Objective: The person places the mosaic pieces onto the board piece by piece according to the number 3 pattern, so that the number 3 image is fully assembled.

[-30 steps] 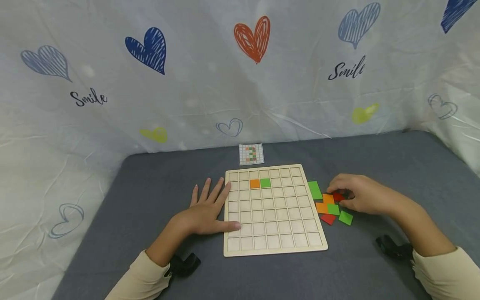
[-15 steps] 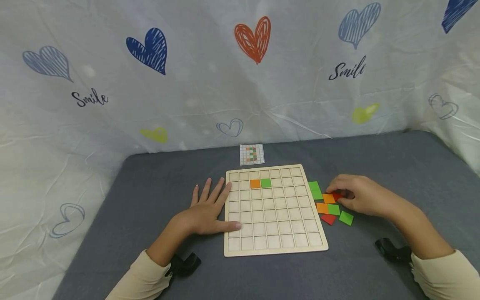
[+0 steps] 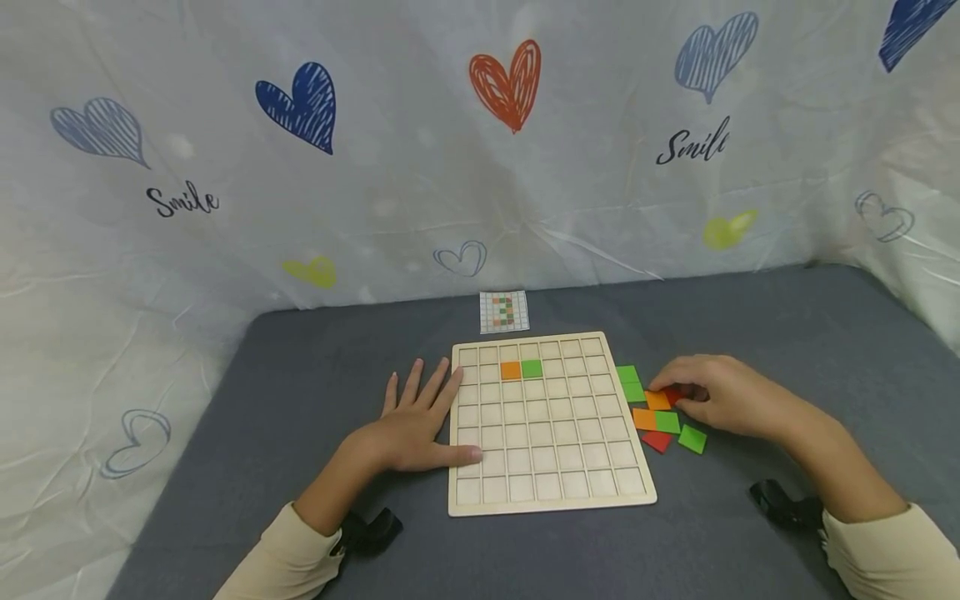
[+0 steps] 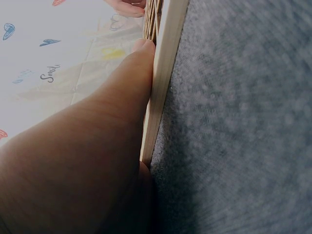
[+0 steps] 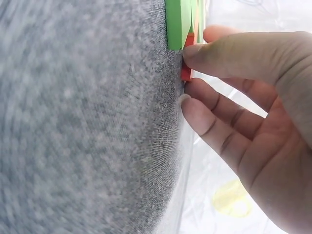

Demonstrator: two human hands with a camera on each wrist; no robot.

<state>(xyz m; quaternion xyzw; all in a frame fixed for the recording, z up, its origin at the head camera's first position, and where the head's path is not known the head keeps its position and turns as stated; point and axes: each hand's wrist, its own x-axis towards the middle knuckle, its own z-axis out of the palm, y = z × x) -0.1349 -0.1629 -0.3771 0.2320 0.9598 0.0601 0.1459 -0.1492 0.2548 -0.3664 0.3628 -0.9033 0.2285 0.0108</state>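
Note:
My left hand (image 3: 408, 433) lies spread at the left edge of a wooden grid board (image 3: 551, 505), its thumb over the lower left cells. In the left wrist view, that thumb (image 4: 122, 78) runs along the board's edge. Two tiles sit in the board's second row: an orange tile (image 3: 511, 370) and a green tile (image 3: 532, 368). To the right of the board, my right hand (image 3: 727, 392) pinches a red tile (image 3: 672, 395) with thumb and fingertips. The right wrist view shows the red tile (image 5: 186, 73) at the thumb tip, partly hidden, low over the cloth.
Loose tiles lie along the board's right side: green tiles (image 3: 630, 383), an orange tile (image 3: 657, 401), another orange tile (image 3: 643, 419), a red tile (image 3: 657, 442) and a green tile (image 3: 692, 439). Behind the board lies a printed pattern card (image 3: 504, 312). A white curtain (image 3: 390, 167) hangs behind the table.
My right hand has shifted slightly left, and the red tile under its fingers now sits a little closer over the orange one. My left hand and the board stay put.

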